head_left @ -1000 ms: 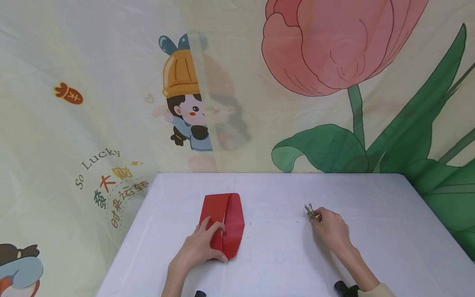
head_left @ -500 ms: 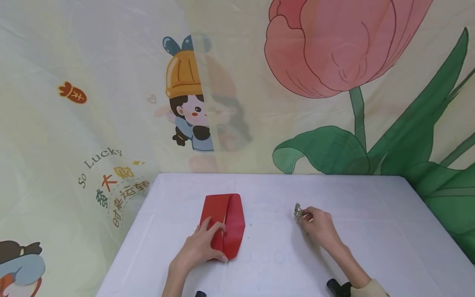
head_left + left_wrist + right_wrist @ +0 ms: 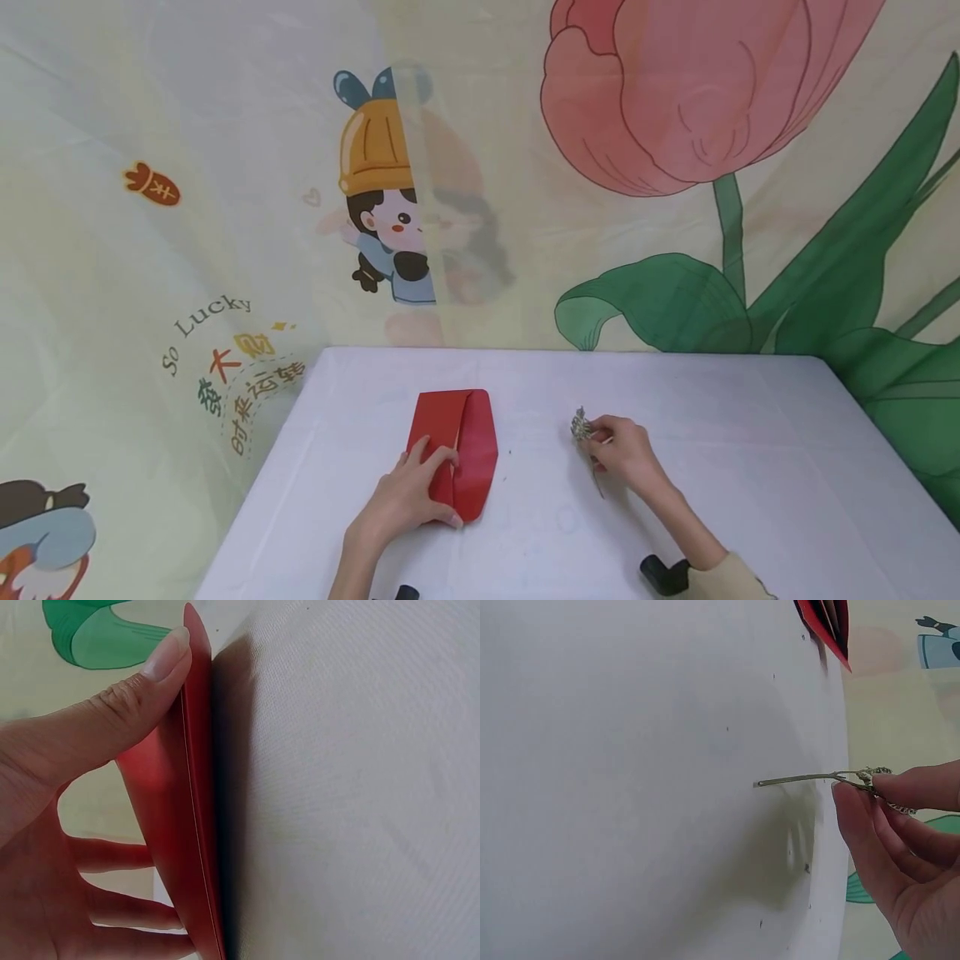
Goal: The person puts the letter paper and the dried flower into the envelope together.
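A red envelope point(image 3: 442, 417) lies on the white table with its flap opened out to the right. My left hand point(image 3: 401, 497) holds it, index finger bent near the mouth and thumb point(image 3: 142, 690) at its near end. Over the table to the right, my right hand point(image 3: 624, 452) pinches a small dried flower sprig point(image 3: 581, 425) between thumb and fingers. Its pale flower head points up and away, and the thin stem point(image 3: 795, 779) hangs below the fingers, clear of the cloth. In the right wrist view the flower head is partly hidden by the fingers.
Several dark crumbs, such as one crumb point(image 3: 727, 729), are scattered on the white tablecloth point(image 3: 525, 550). A black strap piece point(image 3: 664, 575) sits at the right wrist. Behind the table hangs a printed backdrop point(image 3: 487, 125) with a large tulip.
My right hand has moved left with the flower sprig, nearer the envelope, and its stem has come into view. The left hand and the envelope stay as they were.
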The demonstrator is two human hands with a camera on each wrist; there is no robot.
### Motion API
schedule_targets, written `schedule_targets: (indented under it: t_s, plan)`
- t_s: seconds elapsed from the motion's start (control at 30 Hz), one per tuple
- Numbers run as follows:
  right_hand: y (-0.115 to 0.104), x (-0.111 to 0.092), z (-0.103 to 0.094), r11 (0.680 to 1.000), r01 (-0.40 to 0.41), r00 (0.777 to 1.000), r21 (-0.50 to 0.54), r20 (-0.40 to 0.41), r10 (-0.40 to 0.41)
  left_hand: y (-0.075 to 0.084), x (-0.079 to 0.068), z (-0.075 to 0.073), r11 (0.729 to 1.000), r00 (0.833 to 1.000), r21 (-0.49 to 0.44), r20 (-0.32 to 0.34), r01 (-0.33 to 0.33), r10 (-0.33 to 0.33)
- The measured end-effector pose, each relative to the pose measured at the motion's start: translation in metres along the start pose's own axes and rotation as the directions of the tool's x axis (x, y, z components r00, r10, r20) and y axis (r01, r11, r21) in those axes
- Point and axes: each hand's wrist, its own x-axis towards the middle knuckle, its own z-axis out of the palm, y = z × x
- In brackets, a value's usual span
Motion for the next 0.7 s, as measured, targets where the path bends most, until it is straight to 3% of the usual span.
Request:
schedule_targets:
  t_s: [0.7]
  plan:
    - [-0.020, 0.010, 0.041, 0.984, -0.025, 0.997, 0.174, 0.073, 0.013, -0.003, 0.003, 0.002, 1.000, 1.000, -0.009, 0.001, 0.005, -0.005]
